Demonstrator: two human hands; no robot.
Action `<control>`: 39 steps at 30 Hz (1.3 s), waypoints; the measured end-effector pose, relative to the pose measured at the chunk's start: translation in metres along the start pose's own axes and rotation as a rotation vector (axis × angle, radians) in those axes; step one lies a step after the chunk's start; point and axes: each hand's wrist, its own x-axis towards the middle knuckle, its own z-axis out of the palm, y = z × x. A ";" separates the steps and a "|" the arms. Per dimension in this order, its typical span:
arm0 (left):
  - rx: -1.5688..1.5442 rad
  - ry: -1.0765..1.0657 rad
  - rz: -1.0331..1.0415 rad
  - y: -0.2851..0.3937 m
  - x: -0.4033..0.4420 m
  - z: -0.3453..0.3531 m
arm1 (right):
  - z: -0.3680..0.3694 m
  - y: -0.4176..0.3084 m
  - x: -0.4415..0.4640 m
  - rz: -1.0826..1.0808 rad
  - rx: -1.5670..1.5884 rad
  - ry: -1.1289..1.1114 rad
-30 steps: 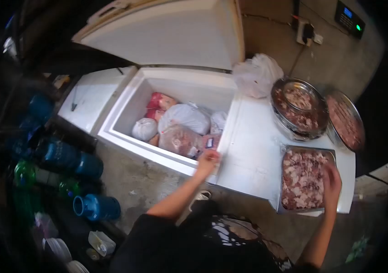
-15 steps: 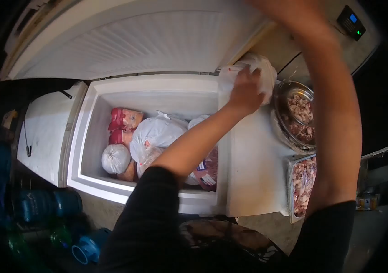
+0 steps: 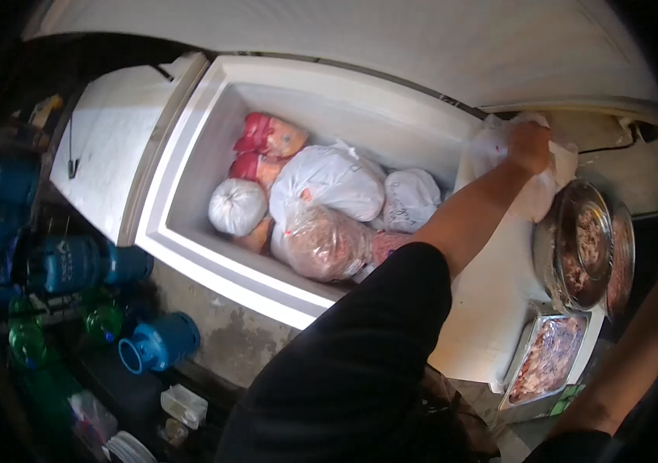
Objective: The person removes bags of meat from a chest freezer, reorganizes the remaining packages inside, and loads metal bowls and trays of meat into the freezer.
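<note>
My left hand (image 3: 529, 148) reaches across the freezer's right end, closed on a white plastic bag (image 3: 491, 143) on the white surface beside the opening. My right forearm (image 3: 637, 359) shows at the right edge, while the hand itself is out of sight. Below my left arm is the open chest freezer (image 3: 182, 262). It holds a large knotted white bag (image 3: 327, 181), a smaller round white bag (image 3: 238, 207), a clear bag of pinkish meat (image 3: 321, 239), another white bag (image 3: 411, 199) and red-and-clear packs (image 3: 271, 135).
Metal bowls of meat (image 3: 580, 247) and a wrapped meat tray (image 3: 549, 356) stand right of the freezer. Its lid (image 3: 344, 27) is raised behind. Blue gas cylinders (image 3: 160, 343) and green bottles (image 3: 28, 332) are at lower left.
The view has swung, so the freezer appears rotated. My left hand has closed on the white bag. My right hand, raised at the lid earlier, has left the view.
</note>
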 end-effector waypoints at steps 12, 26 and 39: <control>-0.367 0.224 0.005 -0.058 -0.143 -0.100 | 0.017 0.028 -0.037 0.028 0.042 -0.148; 0.070 -0.169 -0.164 -0.174 -0.227 -0.175 | 0.035 0.039 -0.073 0.121 0.060 -0.272; -0.236 -0.025 -0.284 -0.211 -0.074 0.032 | 0.050 0.020 -0.092 0.151 0.110 -0.338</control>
